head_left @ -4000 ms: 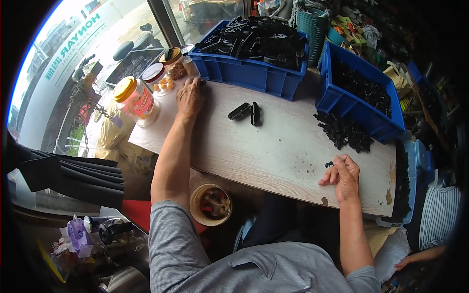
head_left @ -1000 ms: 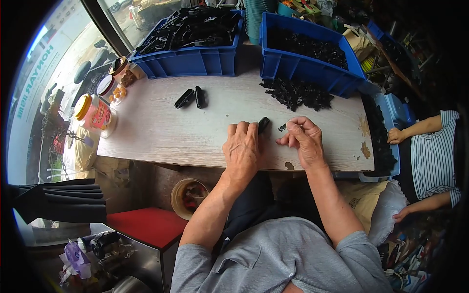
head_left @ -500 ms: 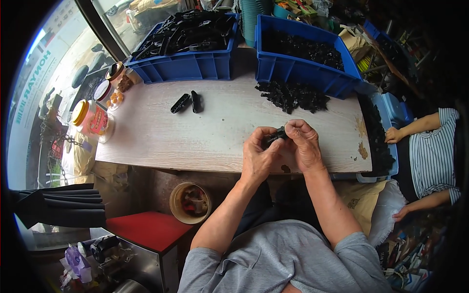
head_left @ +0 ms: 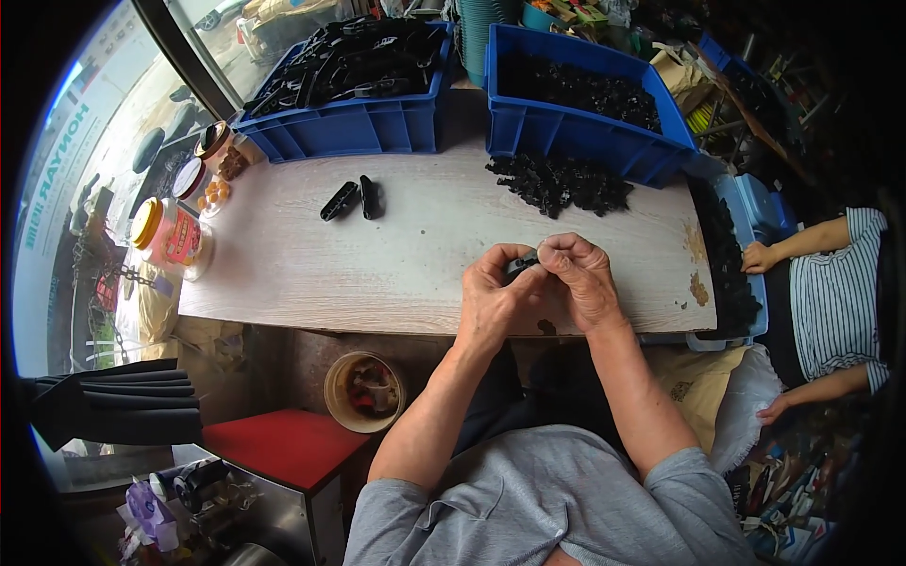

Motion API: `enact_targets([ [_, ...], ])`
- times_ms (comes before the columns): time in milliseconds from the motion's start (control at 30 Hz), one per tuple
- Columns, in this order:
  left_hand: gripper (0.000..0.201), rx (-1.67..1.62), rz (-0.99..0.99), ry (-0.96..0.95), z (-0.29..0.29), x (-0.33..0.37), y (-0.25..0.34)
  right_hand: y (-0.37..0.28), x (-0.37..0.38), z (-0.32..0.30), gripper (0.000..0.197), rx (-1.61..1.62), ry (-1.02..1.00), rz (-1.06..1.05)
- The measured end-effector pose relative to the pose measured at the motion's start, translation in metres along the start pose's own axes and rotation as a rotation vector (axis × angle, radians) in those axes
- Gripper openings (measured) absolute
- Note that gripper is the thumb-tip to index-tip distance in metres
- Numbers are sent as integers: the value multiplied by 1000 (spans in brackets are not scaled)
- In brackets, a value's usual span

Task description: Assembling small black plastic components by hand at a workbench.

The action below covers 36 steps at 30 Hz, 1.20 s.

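Observation:
Over the near edge of the wood-grain table [head_left: 396,274], my left hand [head_left: 495,294] is closed around a small black plastic part [head_left: 522,266]. The fingers of my right hand [head_left: 583,283] are pinched together at the right end of that part; whether they grip it or some smaller piece is hidden. Two long black plastic parts [head_left: 354,199] lie side by side on the table, farther left. A heap of small black pieces [head_left: 559,186] is spread on the table beyond my hands.
Behind the heap stands a blue crate [head_left: 576,141] of small black pieces; left of it, another blue crate [head_left: 349,132] holds long black parts. Jars [head_left: 170,236] line the left edge. A bucket [head_left: 366,391] is below. At right, a co-worker's hand [head_left: 758,258] touches a light-blue bin [head_left: 750,212].
My hands stay together over the table edge, with slight finger movement around the black part. The whole view has shifted a little, so the table contents appear slightly farther left.

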<state>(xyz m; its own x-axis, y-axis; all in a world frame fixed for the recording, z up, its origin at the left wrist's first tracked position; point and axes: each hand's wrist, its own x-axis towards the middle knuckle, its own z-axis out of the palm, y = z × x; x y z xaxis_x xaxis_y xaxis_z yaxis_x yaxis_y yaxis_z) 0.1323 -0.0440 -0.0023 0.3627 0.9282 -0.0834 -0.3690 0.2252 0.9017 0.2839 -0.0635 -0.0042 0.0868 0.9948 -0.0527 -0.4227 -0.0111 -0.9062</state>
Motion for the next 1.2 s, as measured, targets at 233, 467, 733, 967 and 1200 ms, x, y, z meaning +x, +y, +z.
enact_targets([
  [233,14,-126,-65,114,-2,1,3,-10,-2,17,14,-106,84,1],
  [467,10,-186,-41,110,-2,0,-1,-11,-2,15,28,-294,27,126],
  [733,14,179,119,-36,0,25,-1,0,-10,-6,27,-235,147,-116],
  [967,15,1414,718,79,-8,90,3,-60,-17,-68,36,-95,555,-66],
  [1200,16,1444,773,49,-10,101,-6,-115,-22,-138,41,-33,956,-173],
])
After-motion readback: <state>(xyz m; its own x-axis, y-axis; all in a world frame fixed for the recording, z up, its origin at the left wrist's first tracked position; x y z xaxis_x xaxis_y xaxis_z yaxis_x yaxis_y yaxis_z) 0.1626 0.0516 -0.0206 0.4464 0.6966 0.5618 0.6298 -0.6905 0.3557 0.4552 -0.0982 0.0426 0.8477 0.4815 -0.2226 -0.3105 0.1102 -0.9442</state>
